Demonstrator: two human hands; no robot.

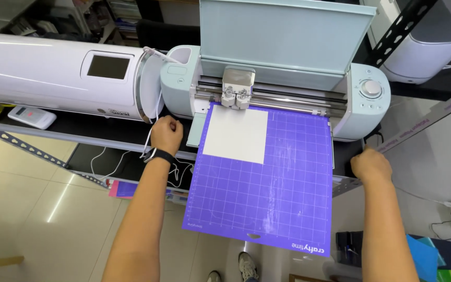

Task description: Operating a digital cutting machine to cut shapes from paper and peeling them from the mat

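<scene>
A pale blue cutting machine [283,78] with its lid raised stands on a dark shelf. A purple gridded cutting mat [267,183] sticks out of its front toward me, with a white square sheet [236,136] on its upper left part under the grey blade carriage [237,87]. My left hand [166,133] is curled into a fist and rests on the shelf edge just left of the mat, a black band on its wrist. My right hand [370,163] is also closed, resting on the shelf edge to the right of the mat. Neither hand touches the mat.
A long white cylindrical machine [58,75] with a small dark screen lies left of the cutter. White cables [155,120] hang by my left hand. A small white device [32,116] sits at the far left. Blue sheets [421,258] and a plug lie on the floor at right.
</scene>
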